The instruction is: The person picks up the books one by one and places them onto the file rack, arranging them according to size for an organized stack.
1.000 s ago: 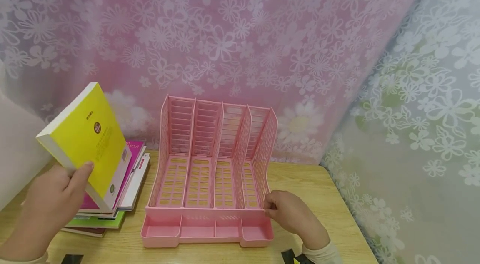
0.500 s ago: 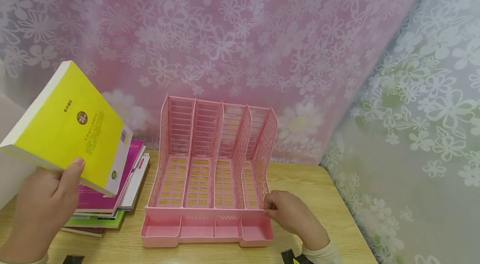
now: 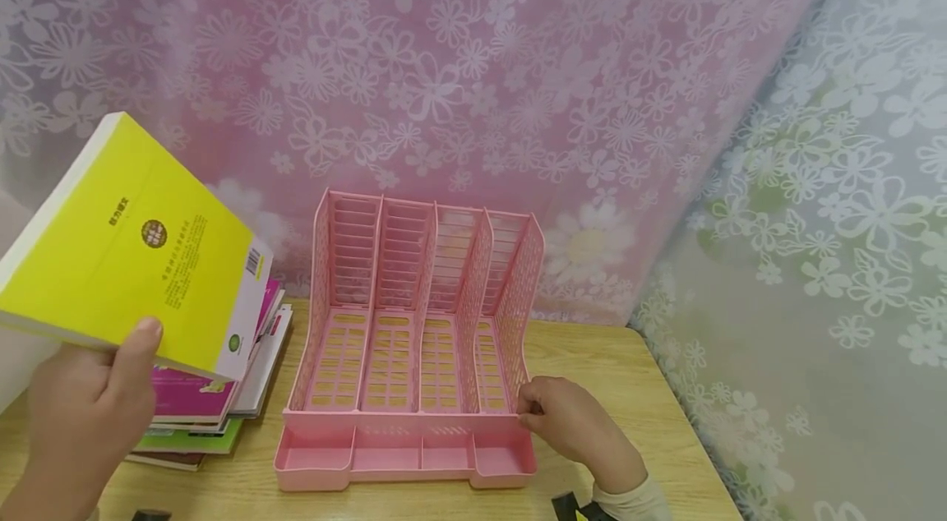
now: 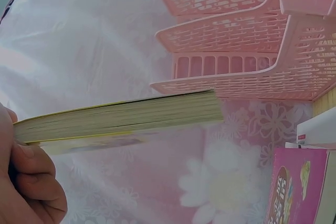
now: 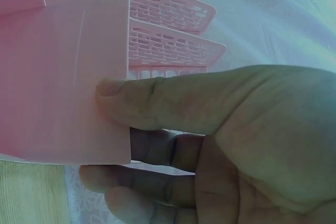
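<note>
A thick yellow book (image 3: 177,250) is tilted in the air at the left, back cover with its barcode facing up. My left hand (image 3: 96,406) grips its lower edge, thumb on the cover and fingers underneath. In the left wrist view the book's page block (image 4: 126,116) shows edge-on. The pink file organizer (image 3: 399,443) stands on the table, with upright slots behind and small compartments along the front. My right hand (image 3: 570,418) pinches its front right corner; in the right wrist view the thumb (image 5: 152,100) presses the pink wall (image 5: 63,87), with fingers behind it.
Below the raised book lies a stack of books, with a magenta book (image 3: 188,398) on top and a green one (image 3: 200,437) lower down. A flowered pink curtain (image 3: 444,53) hangs behind the wooden table (image 3: 614,373). Another pale flowered curtain (image 3: 829,340) runs along the right.
My left hand has lifted the yellow book off to the left from over the stack and turned its cover more toward the camera. The right hand has stayed on the organizer's corner.
</note>
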`<state>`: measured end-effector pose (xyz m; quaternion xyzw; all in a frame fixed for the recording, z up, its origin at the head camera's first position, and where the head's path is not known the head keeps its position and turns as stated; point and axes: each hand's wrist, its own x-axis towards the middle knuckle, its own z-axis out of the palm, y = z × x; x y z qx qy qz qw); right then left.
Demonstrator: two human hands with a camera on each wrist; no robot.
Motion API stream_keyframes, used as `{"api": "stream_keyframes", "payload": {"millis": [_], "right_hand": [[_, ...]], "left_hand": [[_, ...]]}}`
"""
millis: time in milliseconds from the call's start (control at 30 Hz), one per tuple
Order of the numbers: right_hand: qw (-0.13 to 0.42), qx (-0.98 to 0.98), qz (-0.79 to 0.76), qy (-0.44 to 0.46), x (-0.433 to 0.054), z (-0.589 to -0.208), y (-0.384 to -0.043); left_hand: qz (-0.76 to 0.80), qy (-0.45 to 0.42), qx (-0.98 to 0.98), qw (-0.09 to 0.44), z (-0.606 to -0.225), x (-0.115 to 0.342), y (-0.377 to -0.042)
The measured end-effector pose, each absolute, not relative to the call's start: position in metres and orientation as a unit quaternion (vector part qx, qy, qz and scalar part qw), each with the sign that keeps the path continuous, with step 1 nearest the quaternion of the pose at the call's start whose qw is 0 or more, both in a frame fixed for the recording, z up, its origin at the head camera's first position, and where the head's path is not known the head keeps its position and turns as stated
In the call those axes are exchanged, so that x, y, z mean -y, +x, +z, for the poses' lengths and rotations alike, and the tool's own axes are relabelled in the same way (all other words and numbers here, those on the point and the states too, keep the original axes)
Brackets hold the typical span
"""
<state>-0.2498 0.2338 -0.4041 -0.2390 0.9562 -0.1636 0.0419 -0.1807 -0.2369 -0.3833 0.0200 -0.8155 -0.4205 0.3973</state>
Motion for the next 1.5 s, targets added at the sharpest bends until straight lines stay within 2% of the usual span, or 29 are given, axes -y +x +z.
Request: {"api": "stream_keyframes", "payload": {"millis": [400, 567, 667, 800, 1033, 1500], "right_hand": [[0.044, -0.957, -0.164, -0.237, -0.235, -0.405, -0.249], [0.041, -0.957, -0.164, -0.235, -0.235, -0.405, -0.249], [0.040, -0.956, -0.165, -0.240, -0.235, -0.405, -0.249], [0.041, -0.954, -0.168, -0.243, -0.235, -0.404, -0.248], [0.032, -0.954, -0.167, -0.246, -0.234, -0.404, -0.248], [0.018, -0.956, -0.146, -0.254, -0.233, -0.405, -0.247]], "left_hand": [[-0.484, -0.015, 0.757, 0.439, -0.380, 0.223, -0.176], [-0.524, -0.087, 0.715, 0.454, -0.379, 0.219, -0.177], [-0.525, -0.082, 0.723, 0.441, -0.381, 0.216, -0.176], [-0.501, -0.029, 0.762, 0.409, -0.388, 0.208, -0.174], [-0.482, -0.132, 0.757, 0.422, -0.402, 0.194, -0.185], [-0.404, -0.144, 0.841, 0.329, -0.419, 0.166, -0.207]]}}
